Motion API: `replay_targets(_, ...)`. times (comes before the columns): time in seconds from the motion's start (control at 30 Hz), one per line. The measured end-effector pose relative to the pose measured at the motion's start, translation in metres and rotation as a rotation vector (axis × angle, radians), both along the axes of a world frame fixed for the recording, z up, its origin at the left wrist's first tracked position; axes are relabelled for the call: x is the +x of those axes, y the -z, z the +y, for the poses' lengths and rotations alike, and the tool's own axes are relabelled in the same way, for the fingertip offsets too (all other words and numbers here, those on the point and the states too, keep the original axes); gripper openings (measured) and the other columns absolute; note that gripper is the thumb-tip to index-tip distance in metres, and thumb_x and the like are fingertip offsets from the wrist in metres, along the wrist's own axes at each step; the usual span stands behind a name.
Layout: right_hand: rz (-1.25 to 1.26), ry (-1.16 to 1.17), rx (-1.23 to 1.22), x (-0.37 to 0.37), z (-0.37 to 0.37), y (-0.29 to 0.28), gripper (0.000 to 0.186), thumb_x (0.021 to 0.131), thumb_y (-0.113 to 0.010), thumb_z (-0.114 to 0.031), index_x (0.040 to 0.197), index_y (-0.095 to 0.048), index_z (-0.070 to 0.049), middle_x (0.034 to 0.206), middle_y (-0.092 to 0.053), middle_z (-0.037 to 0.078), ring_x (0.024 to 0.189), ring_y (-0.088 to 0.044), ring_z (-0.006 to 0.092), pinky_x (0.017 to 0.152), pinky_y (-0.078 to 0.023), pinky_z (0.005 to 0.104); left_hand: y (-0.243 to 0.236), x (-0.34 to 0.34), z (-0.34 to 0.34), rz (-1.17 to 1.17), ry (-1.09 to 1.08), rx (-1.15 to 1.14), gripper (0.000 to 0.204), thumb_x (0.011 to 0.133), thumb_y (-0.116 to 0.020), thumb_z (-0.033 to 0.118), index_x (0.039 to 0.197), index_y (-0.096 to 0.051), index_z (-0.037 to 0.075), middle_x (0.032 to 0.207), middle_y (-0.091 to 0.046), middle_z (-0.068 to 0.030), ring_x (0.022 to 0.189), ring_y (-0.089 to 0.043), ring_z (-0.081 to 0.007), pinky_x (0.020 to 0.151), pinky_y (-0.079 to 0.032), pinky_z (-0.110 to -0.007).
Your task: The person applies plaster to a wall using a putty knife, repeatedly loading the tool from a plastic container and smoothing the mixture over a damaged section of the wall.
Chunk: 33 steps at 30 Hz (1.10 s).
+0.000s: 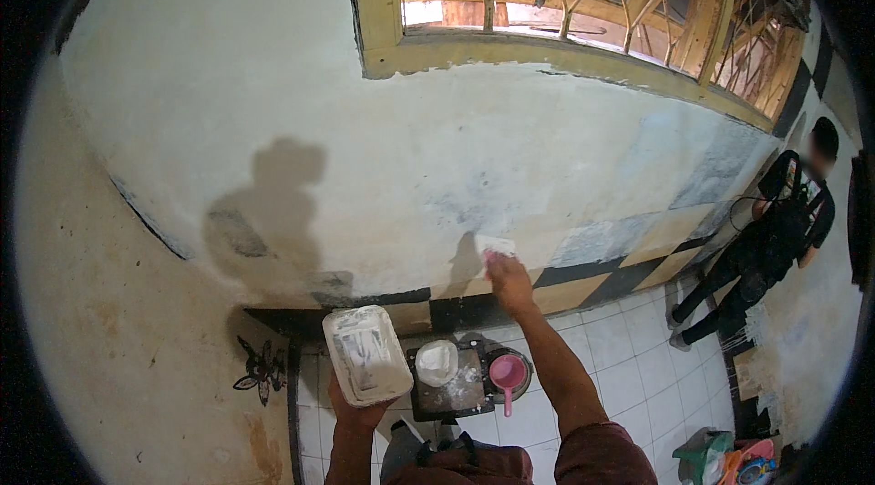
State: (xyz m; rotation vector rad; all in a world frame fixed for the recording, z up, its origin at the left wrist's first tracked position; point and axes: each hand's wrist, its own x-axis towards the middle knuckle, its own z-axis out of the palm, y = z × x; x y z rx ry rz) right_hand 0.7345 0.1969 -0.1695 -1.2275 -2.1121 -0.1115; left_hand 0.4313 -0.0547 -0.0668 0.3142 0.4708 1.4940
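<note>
Head view: right hand (509, 282) over trowel (495, 244) handle

Right hand (509, 280) raised on an outstretched arm, fingers closed, left hand (357, 403) lifted, palm up, gripping

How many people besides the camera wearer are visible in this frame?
1. A person in dark clothes stands at the far right, close to the wall, on the white tiled floor. Others could be outside the frame; none else shows.
</note>
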Motion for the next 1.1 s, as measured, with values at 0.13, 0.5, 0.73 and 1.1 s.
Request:
replay_targets(0.13, 0.567, 0.351, 0.234, 0.046, 0.009, -0.039, 0.009, 0.085, -0.058, -0.008, 0.080, -0.055, -0.001, 0.075, -0.051, 0.016, 0.068, -0.051, 0.0359, 0.064, -0.043, 0.0425, 0.007, 0.003, 0.003, -0.039, 0.054, 0.009, 0.096, 0.064, -0.087, 0.019, 0.143, -0.033, 0.018, 0.135, -0.049, -0.0070, 0.121, -0.051, -0.0263, 0.096, -0.050, -0.051)
replay_targets(0.5, 0.602, 0.358, 0.367, -0.008, 0.069, -0.078, 0.008, 0.080, -0.061, -0.004, 0.086, -0.057, -0.002, 0.080, -0.055, 0.017, 0.077, -0.056, 0.0341, 0.070, -0.046, 0.0395, 0.006, 0.006, -0.004, -0.102, -0.145, -0.154, 0.054, 0.094, -0.036, 0.049, 0.134, -0.051, 0.014, 0.123, -0.059, -0.0121, 0.108, -0.062, -0.0376, 0.080, -0.054, -0.060)
replay_targets(0.73, 0.404, -0.152, 0.091, -0.172, 0.010, -0.055, 0.030, 0.077, -0.067, -0.006, 0.107, -0.060, -0.002, 0.089, -0.058, 0.019, 0.087, -0.055, 0.0398, 0.078, -0.046, 0.0468, 0.026, -0.004, -0.007, -0.067, -0.138, -0.177, 0.053, 0.095, -0.037, 0.047, 0.135, -0.050, 0.013, 0.126, -0.058, -0.0122, 0.110, -0.061, -0.0382, 0.083, -0.053, -0.062)
replay_targets(1.1, 0.075, -0.114, 0.683, -0.087, 0.017, -0.232, 0.019, 0.067, -0.066, -0.011, 0.084, -0.058, -0.015, 0.089, -0.055, 0.006, 0.088, -0.057, 0.0294, 0.067, -0.043, 0.0440, 0.012, 0.008, -0.006, 0.370, -0.164, -0.037, 0.054, 0.096, -0.036, 0.047, 0.136, -0.048, 0.014, 0.127, -0.057, -0.0124, 0.110, -0.061, -0.0392, 0.083, -0.052, -0.062)
